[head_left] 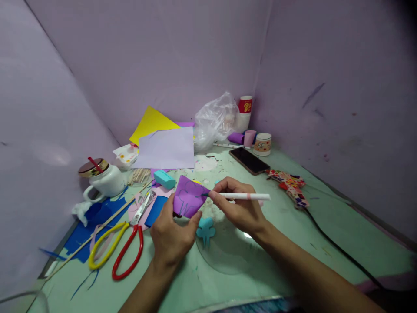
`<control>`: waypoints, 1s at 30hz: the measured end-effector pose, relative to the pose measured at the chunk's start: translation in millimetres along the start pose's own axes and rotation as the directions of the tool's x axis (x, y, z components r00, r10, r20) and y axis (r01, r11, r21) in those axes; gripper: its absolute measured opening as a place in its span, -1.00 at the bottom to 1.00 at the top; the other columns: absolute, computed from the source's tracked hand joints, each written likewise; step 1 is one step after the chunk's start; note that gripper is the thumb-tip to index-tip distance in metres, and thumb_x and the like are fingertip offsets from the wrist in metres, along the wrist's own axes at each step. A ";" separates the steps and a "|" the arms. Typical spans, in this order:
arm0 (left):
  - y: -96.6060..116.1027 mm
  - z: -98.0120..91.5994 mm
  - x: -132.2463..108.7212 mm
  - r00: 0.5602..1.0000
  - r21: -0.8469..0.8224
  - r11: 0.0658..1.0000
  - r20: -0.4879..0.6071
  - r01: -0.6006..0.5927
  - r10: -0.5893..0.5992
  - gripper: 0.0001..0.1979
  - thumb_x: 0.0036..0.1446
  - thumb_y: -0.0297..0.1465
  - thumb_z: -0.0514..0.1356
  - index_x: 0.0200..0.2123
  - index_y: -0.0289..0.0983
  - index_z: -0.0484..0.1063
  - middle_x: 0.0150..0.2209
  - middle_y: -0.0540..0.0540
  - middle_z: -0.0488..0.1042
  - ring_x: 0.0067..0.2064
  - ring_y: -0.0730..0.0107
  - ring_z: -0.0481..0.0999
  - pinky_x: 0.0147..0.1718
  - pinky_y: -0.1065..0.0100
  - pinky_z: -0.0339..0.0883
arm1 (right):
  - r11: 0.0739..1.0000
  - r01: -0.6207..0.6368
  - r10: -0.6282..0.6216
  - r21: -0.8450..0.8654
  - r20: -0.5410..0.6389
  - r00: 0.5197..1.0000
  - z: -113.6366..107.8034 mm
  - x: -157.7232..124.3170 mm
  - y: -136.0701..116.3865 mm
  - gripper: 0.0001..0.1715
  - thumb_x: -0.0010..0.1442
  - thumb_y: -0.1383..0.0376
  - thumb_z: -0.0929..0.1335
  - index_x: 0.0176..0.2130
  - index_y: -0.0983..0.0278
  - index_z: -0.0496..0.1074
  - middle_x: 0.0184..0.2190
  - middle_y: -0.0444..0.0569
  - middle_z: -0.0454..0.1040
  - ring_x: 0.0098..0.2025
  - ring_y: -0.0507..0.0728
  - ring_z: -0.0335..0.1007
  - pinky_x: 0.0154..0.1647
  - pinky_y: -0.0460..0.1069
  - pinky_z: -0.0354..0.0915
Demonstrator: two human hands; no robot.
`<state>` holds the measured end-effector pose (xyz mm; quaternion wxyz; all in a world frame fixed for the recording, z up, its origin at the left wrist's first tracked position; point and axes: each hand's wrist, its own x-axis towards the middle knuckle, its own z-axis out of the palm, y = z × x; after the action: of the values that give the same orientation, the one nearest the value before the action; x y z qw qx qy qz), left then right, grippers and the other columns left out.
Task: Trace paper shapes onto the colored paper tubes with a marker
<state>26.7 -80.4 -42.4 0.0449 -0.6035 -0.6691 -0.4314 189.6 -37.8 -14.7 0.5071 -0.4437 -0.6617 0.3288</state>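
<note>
Between thumb and fingers, my left hand [174, 234] grips a small purple foam sheet [189, 198] with a petal-like outline drawn on it in dark lines. My right hand [239, 206] is closed round a white pen [250, 196], its tip touching the sheet's right edge. Just below, a light-blue cut-out shape [206, 230] with rounded lobes lies by a clear round plate [224, 261]. Scissors [138, 221] with one yellow and one red handle lie spread to the left of my left hand.
Left are a white teapot-like cup [109, 180], blue scraps [81, 237] and a long thin stick [97, 230]. Yellow [153, 121] and pale sheets [167, 150], a plastic bag [216, 119] and paper cups [245, 111] stand behind. A phone [249, 161] and a patterned, corded tool [289, 184] lie right.
</note>
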 end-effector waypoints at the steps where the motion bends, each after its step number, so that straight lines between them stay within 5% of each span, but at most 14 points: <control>1: -0.4 0.0 -0.2 1.000 0.001 1.000 -0.002 0.000 0.000 -0.36 -0.09 -0.13 0.29 -0.01 -0.46 0.42 -0.17 -0.33 0.59 -0.15 -0.02 0.59 -0.19 0.12 0.47 | 1.000 -0.006 0.006 0.007 -0.002 1.000 -0.1 0.0 0.4 -0.81 0.06 0.22 0.40 -0.49 0.28 0.41 -0.65 -0.16 0.41 -0.63 -0.03 0.25 -0.64 -0.14 0.13; 9: -2.3 -0.2 -0.1 1.000 0.022 1.000 0.003 0.004 -0.004 -0.35 -0.09 -0.09 0.28 -0.01 -0.43 0.42 -0.16 -0.32 0.59 -0.15 -0.01 0.59 -0.18 0.12 0.47 | 0.994 0.007 -0.003 0.113 -0.028 1.000 -2.0 -1.5 2.6 -0.79 0.09 0.18 0.41 -0.44 0.27 0.43 -0.62 -0.16 0.43 -0.60 -0.01 0.30 -0.60 -0.12 0.21; 14: -2.7 1.5 -1.8 0.999 0.065 0.997 0.002 -0.043 0.043 -0.39 -0.07 -0.12 0.28 -0.02 -0.43 0.42 -0.18 -0.31 0.60 -0.17 0.01 0.60 -0.22 0.16 0.48 | 0.975 0.078 -0.050 0.209 -0.136 0.989 -4.8 2.5 5.2 -0.75 0.25 0.17 0.30 -0.15 0.23 0.46 -0.43 -0.08 0.55 -0.34 0.08 0.48 -0.26 -0.02 0.37; 19: -5.8 3.4 -7.2 0.980 0.096 0.975 0.004 -0.201 0.201 -0.41 -0.05 -0.17 0.29 -0.01 -0.43 0.39 -0.19 -0.28 0.59 -0.19 0.05 0.59 -0.25 0.21 0.48 | 0.987 0.014 -0.019 0.162 0.034 0.999 -3.7 8.9 12.7 -0.80 0.16 0.29 0.35 -0.16 0.24 0.45 -0.36 -0.06 0.58 -0.30 0.11 0.49 -0.24 0.00 0.35; 24: -7.8 4.4 -7.6 0.971 0.101 0.966 0.026 -0.239 0.238 -0.42 -0.03 -0.17 0.29 0.00 -0.39 0.38 -0.20 -0.25 0.59 -0.19 0.07 0.59 -0.27 0.23 0.46 | 0.972 -0.050 0.021 0.231 0.124 0.992 -4.2 12.5 16.3 -0.82 0.15 0.33 0.32 -0.19 0.25 0.42 -0.40 -0.07 0.58 -0.30 0.12 0.50 -0.26 -0.01 0.35; 30: -8.0 5.2 -6.9 0.964 0.116 0.957 0.062 -0.265 0.260 -0.43 -0.03 -0.18 0.29 0.02 -0.38 0.37 -0.22 -0.25 0.59 -0.21 0.07 0.59 -0.30 0.23 0.46 | 0.993 0.117 -0.113 -0.016 0.159 0.981 -9.8 11.7 9.3 -0.84 0.14 0.34 0.30 -0.22 0.27 0.40 -0.40 -0.08 0.50 -0.37 0.07 0.39 -0.30 -0.03 0.26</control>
<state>24.2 -81.6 -53.8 0.1235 -0.6928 -0.6092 -0.3656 200.4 -23.5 -15.8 0.4655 -0.3839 -0.7283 0.3247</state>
